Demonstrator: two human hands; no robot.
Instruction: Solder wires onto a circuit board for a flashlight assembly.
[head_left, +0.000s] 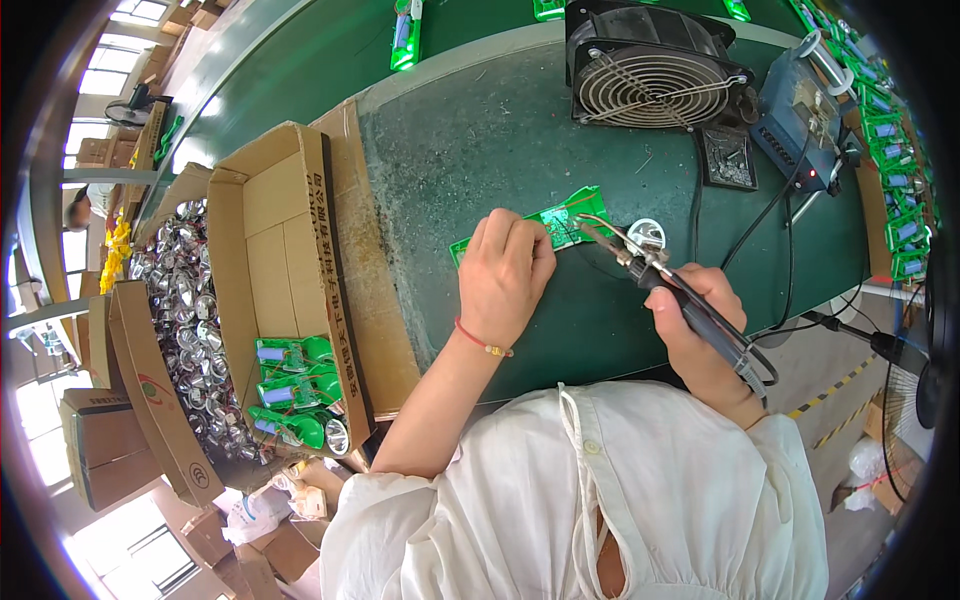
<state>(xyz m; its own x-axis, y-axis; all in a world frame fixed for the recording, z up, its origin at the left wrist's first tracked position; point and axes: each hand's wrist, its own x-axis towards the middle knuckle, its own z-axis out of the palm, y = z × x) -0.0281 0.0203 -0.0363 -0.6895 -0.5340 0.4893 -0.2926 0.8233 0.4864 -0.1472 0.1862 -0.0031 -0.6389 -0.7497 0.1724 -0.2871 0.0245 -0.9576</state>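
On the dark green mat lies a long bright-green plastic housing [588, 203] with a small circuit board [562, 228] in it. My left hand [508, 268] is closed over the housing's left part, its fingers curled and partly hiding it. In my right hand [700, 305] is a soldering iron [672, 282] with a black handle and a thin bent metal tube alongside. The iron's tip points left, close to the board; whether it touches cannot be made out. A round silvery reflector cup [646, 235] sits just right of the housing, with thin dark wire near it.
A black fan [655, 85] with a wire grille and a blue soldering station [800, 115] with a solder spool stand at the back right, beside a small black tray [728, 158]. Left, a cardboard box [272, 230] holds green housings, next to many reflectors [185, 320]. Cables hang at right.
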